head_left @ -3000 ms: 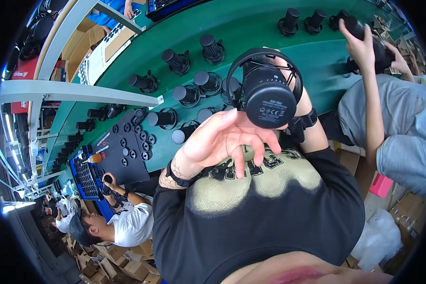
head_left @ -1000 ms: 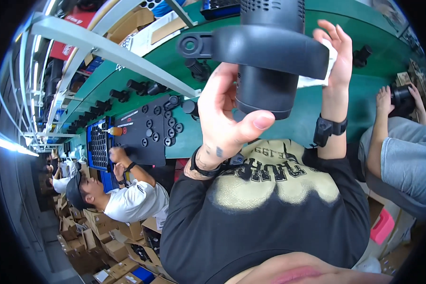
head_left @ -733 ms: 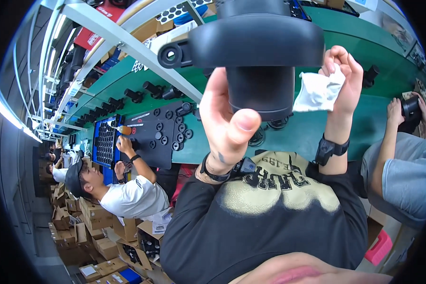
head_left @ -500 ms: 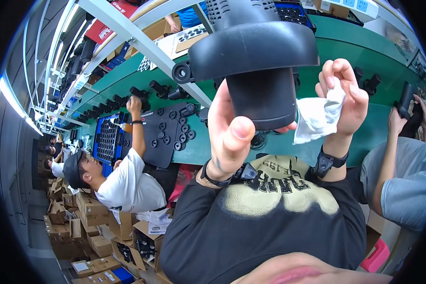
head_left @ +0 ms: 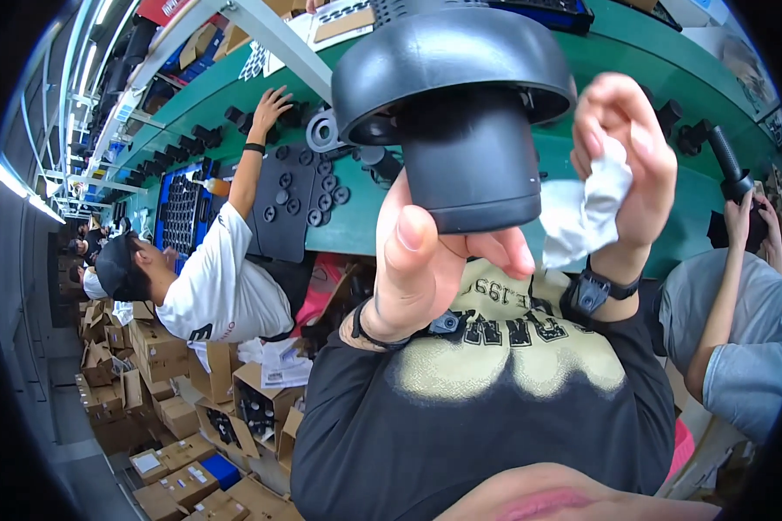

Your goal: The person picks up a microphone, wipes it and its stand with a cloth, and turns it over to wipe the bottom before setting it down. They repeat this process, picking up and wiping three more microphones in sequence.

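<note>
A large black plastic part point(head_left: 471, 165), a smooth cylinder with a wide domed collar and a perforated section above it, is held up close in front of me. My left hand point(head_left: 421, 260) grips it round the lower end, thumb in front and fingers underneath. The ring-shaped lug point(head_left: 324, 130) sticks out at the collar's left side. To the right of the part, my right hand point(head_left: 630, 165) pinches a crumpled white cloth point(head_left: 586, 208), which hangs beside the cylinder. Whether the cloth touches the part I cannot tell.
Behind lies a green workbench point(head_left: 356, 230) with a dark mat of small black rings point(head_left: 321, 187) and a blue tray point(head_left: 185, 208). A co-worker in white point(head_left: 226, 295) reaches over it at left; another person point(head_left: 730, 313) handles a black tube point(head_left: 728, 161) at right. Cardboard boxes point(head_left: 161, 347) fill the lower left.
The black part has tilted, so its collar's underside and more of the cylinder show. My right hand still holds the cloth. The left co-worker's hand has opened and reached farther over the bench.
</note>
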